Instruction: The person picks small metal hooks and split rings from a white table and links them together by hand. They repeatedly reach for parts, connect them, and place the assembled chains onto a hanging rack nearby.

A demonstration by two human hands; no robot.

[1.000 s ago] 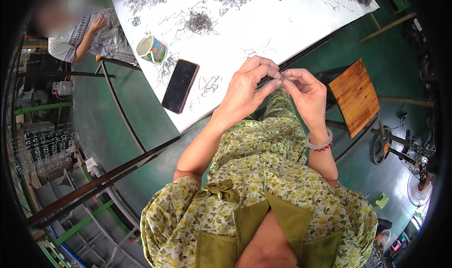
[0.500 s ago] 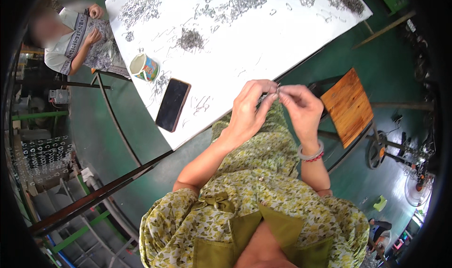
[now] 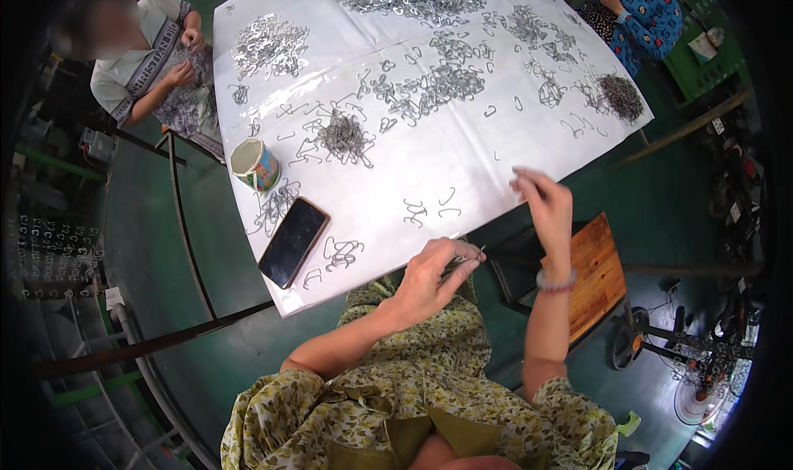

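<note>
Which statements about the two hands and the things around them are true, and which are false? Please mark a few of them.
1. The left hand holds a small thin piece at its fingertips. True.
2. The right hand touches the left hand. False: the hands are apart.
3. The phone lies on the white table. True.
4. The cup lies on its side. False: it stands upright.
5. The wooden board is to the right of the phone. True.

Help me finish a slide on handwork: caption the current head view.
Left hand pinching a small piece, right hand apart, beside a white table bearing bent wire pieces and a phone.
</note>
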